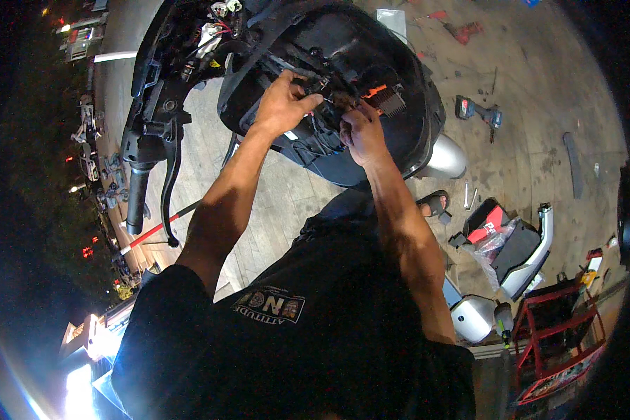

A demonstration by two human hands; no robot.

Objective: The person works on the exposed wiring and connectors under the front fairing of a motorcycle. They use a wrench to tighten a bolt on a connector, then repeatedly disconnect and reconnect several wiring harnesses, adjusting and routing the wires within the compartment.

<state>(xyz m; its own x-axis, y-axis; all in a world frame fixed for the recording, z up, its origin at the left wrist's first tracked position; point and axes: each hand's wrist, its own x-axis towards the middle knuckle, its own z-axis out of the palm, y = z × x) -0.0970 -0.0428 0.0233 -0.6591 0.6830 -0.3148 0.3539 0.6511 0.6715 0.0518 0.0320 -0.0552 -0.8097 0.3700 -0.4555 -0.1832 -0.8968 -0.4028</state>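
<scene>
My left hand (282, 106) is closed at a small black part (318, 87) among cables inside a scooter's black body housing (343, 49). My right hand (362, 134), just right of it, has its fingers curled in among the wiring; what they hold is hidden. Beside my right fingertips are an orange piece (375, 91) and a finned metal component (392, 101). The handlebar with its grip (136, 196) and brake lever (171, 175) stands to the left, with white connectors (208, 38) above it.
On the paved floor at right lie a cordless drill (477, 112), wrenches (469, 196), loose body panels (525, 262) and a red metal rack (560, 336). A sandalled foot (434, 204) shows below the housing. A red-and-white pole (154, 234) runs at lower left.
</scene>
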